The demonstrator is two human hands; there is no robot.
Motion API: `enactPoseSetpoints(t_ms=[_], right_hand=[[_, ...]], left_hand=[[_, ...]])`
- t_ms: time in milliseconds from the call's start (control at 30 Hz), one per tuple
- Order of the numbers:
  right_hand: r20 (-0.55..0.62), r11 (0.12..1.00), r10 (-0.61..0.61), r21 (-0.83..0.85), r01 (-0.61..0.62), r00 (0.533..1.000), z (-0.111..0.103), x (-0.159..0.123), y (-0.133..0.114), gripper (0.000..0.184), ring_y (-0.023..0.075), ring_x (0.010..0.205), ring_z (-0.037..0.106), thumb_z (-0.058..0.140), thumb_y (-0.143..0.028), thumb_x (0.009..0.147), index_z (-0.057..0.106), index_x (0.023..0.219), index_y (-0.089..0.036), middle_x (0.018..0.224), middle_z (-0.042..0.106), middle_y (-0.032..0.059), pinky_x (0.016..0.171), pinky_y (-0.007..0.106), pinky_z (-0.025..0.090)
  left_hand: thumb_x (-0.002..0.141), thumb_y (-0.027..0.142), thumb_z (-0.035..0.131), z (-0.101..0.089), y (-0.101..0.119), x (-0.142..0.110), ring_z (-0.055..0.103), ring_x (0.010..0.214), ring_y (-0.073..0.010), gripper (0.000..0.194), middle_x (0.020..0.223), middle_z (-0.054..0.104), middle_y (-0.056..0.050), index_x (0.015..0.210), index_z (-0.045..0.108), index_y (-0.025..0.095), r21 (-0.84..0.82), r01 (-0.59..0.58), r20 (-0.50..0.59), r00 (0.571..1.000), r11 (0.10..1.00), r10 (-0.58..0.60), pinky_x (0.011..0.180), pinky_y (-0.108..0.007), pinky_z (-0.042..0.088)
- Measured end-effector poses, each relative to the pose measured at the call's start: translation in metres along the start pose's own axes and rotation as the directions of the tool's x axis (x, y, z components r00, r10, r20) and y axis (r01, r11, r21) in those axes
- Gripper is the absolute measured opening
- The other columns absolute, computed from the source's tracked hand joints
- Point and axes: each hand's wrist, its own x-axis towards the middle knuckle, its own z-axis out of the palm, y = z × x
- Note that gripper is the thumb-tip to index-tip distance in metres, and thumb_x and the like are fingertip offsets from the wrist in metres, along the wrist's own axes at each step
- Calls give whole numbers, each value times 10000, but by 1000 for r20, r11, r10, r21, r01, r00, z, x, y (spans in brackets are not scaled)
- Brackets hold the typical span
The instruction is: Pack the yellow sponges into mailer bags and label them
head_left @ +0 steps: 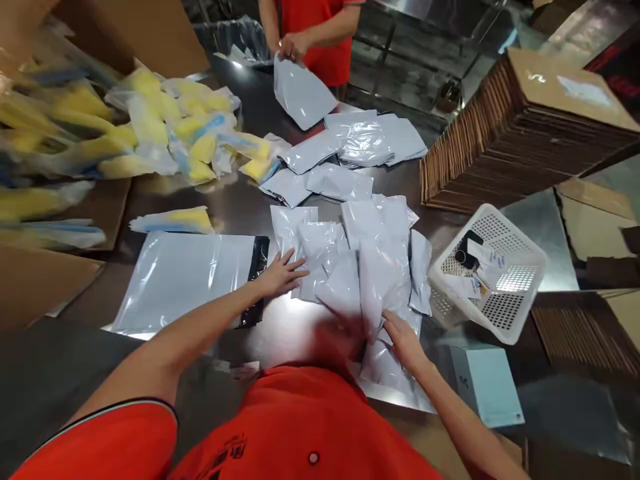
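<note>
Several sealed white plastic mailing bags lie heaped on the dark table in front of me. My left hand (283,274) rests with spread fingers at the lower left of the heap, touching a mailing bag (295,230). At the heap's right side, my right hand (400,337) has its fingers closed on the lower end of another mailing bag (379,280). More bags lie beneath that one. Left of my left hand is a stack of flat mailing bags (193,277) with a black edge strip, partly covered by my forearm.
Yellow-and-blue items in clear plastic (165,127) cover the left side. Across the table, a co-worker in red holds a white bag (303,93) near another pile (360,140). Flattened cardboard boxes (520,133), a white basket (487,273) and a pale box (493,385) stand right.
</note>
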Motion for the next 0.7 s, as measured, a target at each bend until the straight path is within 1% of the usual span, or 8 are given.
enactPoseSetpoints(t_ms=[100, 233, 333, 400, 467, 533, 600, 700], right_hand=[[-29, 989, 149, -13, -149, 988, 12, 21, 24, 554, 272, 1306, 571, 447, 20, 713, 629, 1217, -120, 1375, 614, 176, 1075, 490, 501], [112, 934, 345, -144, -328, 932, -37, 58, 50, 512, 280, 1220, 627, 424, 35, 753, 666, 1166, -148, 1298, 661, 176, 1027, 436, 515], [198, 857, 457, -357, -370, 867, -73, 58, 31, 403, 397, 1244, 583, 541, -65, 793, 694, 1153, -164, 1288, 654, 210, 1013, 590, 463], [168, 884, 330, -400, -242, 929, -82, 55, -1, 495, 477, 1407, 382, 650, -183, 793, 650, 1286, -208, 1473, 519, 204, 1070, 737, 305], [158, 942, 76, -335, -19, 985, -73, 61, -33, 620, 456, 1506, 182, 679, -280, 822, 546, 1427, -281, 1613, 350, 132, 1128, 776, 120], [167, 956, -95, -260, 137, 981, -51, 82, -49, 608, 403, 1536, 114, 630, -326, 888, 485, 1478, -313, 1650, 283, 80, 1151, 763, 11], [169, 964, -43, -254, 85, 985, -25, 115, -43, 552, 395, 1535, 129, 590, -331, 931, 492, 1473, -293, 1646, 291, 90, 1131, 783, -10], [96, 938, 208, -300, -171, 973, -1, 171, -14, 504, 412, 1523, 158, 531, -335, 979, 486, 1476, -260, 1634, 307, 130, 1101, 808, 32]], left_hand=[[919, 351, 619, 4, 24, -3, 84, 1513, -492, 510, 1605, 397, -53, 1426, 557, 359, 4, 34, 21, 999, 999, -34, 1101, -782, 182], [897, 372, 652, -2, 54, 22, 164, 1504, -479, 515, 1585, 430, -65, 1407, 576, 370, 11, 63, -9, 998, 998, -63, 1091, -776, 227], [894, 380, 663, -10, 66, 41, 221, 1491, -466, 480, 1566, 457, -64, 1371, 609, 376, 12, 50, -25, 998, 999, -49, 1095, -760, 252], [895, 365, 666, -13, 69, 48, 227, 1486, -475, 454, 1552, 475, -70, 1348, 632, 369, 11, 38, -37, 999, 999, -37, 1089, -770, 254], [894, 346, 668, -15, 68, 52, 223, 1487, -476, 455, 1545, 482, -77, 1347, 634, 361, 8, 30, -40, 999, 1000, -29, 1086, -777, 254], [891, 325, 669, -18, 64, 55, 225, 1491, -463, 478, 1548, 477, -83, 1365, 619, 355, 14, 17, -29, 999, 1000, -17, 1094, -768, 263], [875, 288, 679, -22, 58, 59, 252, 1487, -446, 490, 1542, 484, -80, 1358, 624, 353, 39, -3, -14, 1000, 999, 4, 1106, -743, 283], [861, 222, 673, -33, 49, 69, 317, 1458, -435, 459, 1522, 504, -83, 1306, 663, 333, 91, -1, -15, 1000, 996, 3, 1100, -706, 334]])
